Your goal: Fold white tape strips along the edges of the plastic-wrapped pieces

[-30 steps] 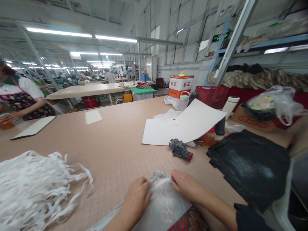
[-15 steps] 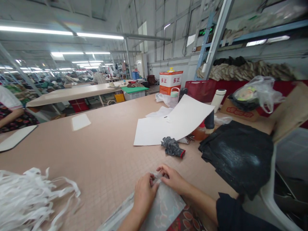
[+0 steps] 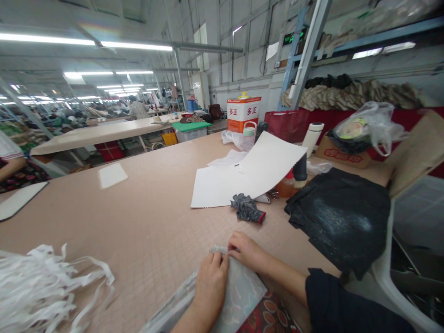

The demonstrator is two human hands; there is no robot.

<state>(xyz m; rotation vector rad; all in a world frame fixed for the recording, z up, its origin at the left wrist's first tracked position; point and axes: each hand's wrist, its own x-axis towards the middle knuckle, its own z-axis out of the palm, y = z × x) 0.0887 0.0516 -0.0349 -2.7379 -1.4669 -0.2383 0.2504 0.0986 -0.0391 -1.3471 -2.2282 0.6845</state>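
A greyish translucent sheet (image 3: 244, 289) lies at the table's near edge, its far edge bunched up. Bent fingers of my left hand (image 3: 212, 280) close over that far edge from the left. Close beside it, my right hand (image 3: 243, 249) pinches the sheet's far corner between thumb and fingers; the fingertips are partly hidden. Under the sheet's right side shows a dark red cloth with a leaf pattern (image 3: 272, 312). Just beyond my hands rests a grey knit glove with a red cuff (image 3: 247, 208).
White strips (image 3: 41, 286) are heaped at left on the brown table (image 3: 145, 222). Large white sheets (image 3: 222, 187) lie beyond the glove. At right are black sheets (image 3: 342, 217), a white bottle (image 3: 314, 137) and a carton (image 3: 343, 150). A co-worker's arm (image 3: 12, 167) shows far left.
My left hand has flattened down over the sheet's edge, its fingers now closer together. My right hand has shifted slightly up and its fingers have drawn together. The view has tilted a little.
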